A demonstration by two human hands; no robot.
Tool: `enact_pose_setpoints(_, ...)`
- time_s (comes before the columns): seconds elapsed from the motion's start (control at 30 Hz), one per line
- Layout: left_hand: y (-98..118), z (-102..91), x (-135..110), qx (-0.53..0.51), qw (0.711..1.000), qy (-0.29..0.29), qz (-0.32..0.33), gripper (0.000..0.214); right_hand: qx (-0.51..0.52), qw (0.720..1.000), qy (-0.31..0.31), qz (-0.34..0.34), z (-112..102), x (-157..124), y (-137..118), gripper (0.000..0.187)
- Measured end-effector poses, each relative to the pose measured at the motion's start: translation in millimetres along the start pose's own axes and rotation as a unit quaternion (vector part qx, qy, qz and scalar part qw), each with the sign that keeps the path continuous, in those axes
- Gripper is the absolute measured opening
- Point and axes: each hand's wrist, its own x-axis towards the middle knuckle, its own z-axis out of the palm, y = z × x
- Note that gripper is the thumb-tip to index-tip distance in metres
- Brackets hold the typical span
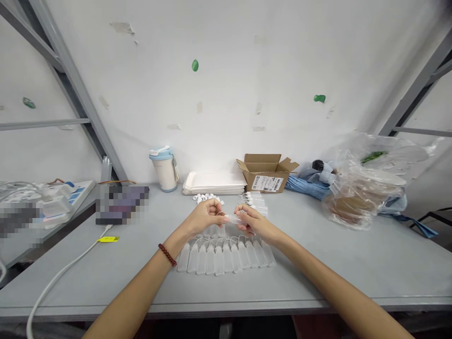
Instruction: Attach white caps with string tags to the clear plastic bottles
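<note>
Between my two hands is a small translucent plastic bottle (233,219), lying roughly level above the table. My left hand (207,215) pinches its neck end, where the fingers hide whether a cap sits on it. With thumb and fingers closed, my right hand (252,220) grips the bottle's body. Below them, a row of similar flat bottles (219,259) with thin loops at their necks lies side by side. More bottles (213,230) lie partly hidden under my left hand. Small white caps (205,197) are heaped behind it. Several bottles with white tops (258,202) lie behind my right hand.
A stack of white trays (215,182) and an open cardboard box (266,176) stand by the wall. Left of them are a tumbler (165,169) and a blurred dark device (122,205) with a white cable (70,266). Clear plastic bags (363,188) sit at right.
</note>
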Motion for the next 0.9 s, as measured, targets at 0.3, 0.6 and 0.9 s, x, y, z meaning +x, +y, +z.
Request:
enact_pose_setpoints(0.3, 3.2, 3.2, 0.1, 0.024, 0.999, 0.015, 0.041, 0.041, -0.008, 1.0, 0.017, -0.001, 0.3, 1.1, -1.1, 0.029)
enact_pose_setpoints(0.6, 1.6, 3.9, -0.7, 0.027, 0.997, -0.004, -0.069, 0.04, -0.016, 1.0, 0.023, -0.014, -1.6, 1.6, 0.8, 0.031)
enact_pose_setpoints(0.9, 1.3, 1.5, -1.5, 0.062, 0.997, -0.043, -0.007, 0.033, 0.007, 1.0, 0.024, -0.011, -0.3, 0.4, 0.6, 0.03)
